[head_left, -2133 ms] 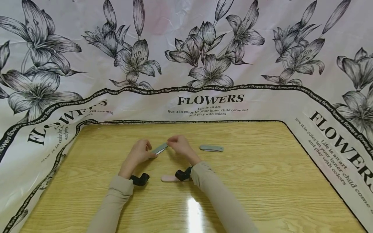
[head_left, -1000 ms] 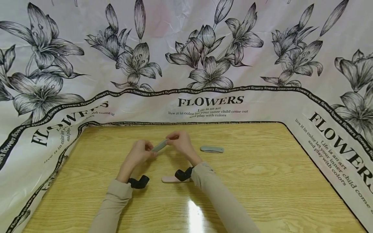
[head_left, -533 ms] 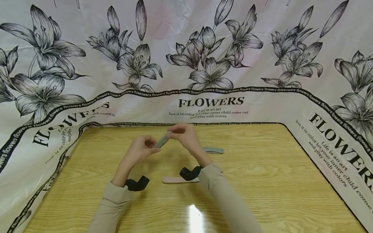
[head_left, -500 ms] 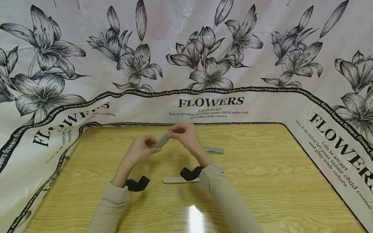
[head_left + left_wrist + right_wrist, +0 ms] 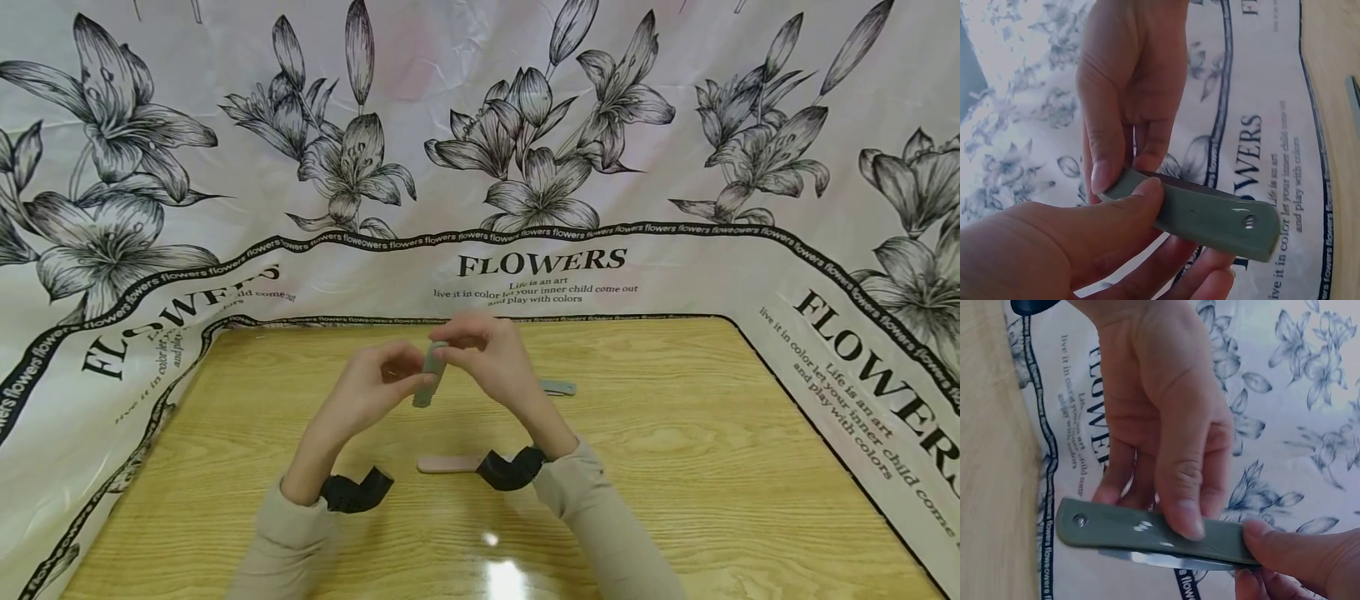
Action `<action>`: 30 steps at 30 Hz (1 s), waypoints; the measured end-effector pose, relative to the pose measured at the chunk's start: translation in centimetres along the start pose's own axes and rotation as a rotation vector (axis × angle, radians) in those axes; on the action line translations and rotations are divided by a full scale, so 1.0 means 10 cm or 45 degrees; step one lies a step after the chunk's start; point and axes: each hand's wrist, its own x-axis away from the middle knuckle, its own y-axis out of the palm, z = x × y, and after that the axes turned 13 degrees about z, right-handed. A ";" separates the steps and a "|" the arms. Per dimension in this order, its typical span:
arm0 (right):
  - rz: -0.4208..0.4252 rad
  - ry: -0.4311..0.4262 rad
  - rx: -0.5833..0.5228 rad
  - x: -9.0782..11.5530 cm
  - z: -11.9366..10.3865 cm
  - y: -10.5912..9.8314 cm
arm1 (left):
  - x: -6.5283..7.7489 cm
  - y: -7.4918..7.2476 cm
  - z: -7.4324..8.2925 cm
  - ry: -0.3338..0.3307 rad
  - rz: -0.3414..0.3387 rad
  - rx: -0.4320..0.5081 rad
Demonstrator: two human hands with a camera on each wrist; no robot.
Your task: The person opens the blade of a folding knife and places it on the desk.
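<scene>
Both hands hold a folding knife (image 5: 424, 395) with a green handle, raised above the table. Its silvery blade lies folded along the handle (image 5: 1122, 526) in the right wrist view; a screw shows near one end. The left hand (image 5: 372, 388) grips the handle's middle, thumb on one face and fingers behind in the left wrist view. At the other end, the right hand (image 5: 495, 360) pinches the knife between thumb and fingers. A second green folding knife (image 5: 560, 387) lies on the table, partly hidden behind the right hand.
A slim pink-handled piece (image 5: 448, 464) lies on the wooden table (image 5: 712, 467), partly covered by the right wrist's black camera (image 5: 512, 469). The left wrist bears another black camera (image 5: 357, 491). A flower-printed cloth (image 5: 540, 283) borders the table at the back and sides.
Both hands have lifted the green knife off the table area and closer to me. It has turned from slanting to nearly upright in view. The right arm now covers more of the second knife.
</scene>
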 end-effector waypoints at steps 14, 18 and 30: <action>-0.008 -0.178 -0.005 0.28 -0.23 -0.10 | 0.12 0.05 0.23 0.017 -0.120 0.202; 0.003 -0.180 -0.069 0.35 -0.24 -0.15 | 0.17 0.06 0.29 0.000 -0.121 0.225; 0.066 -0.217 -0.010 0.52 -0.33 -0.29 | 0.27 0.11 0.45 -0.011 -0.116 0.363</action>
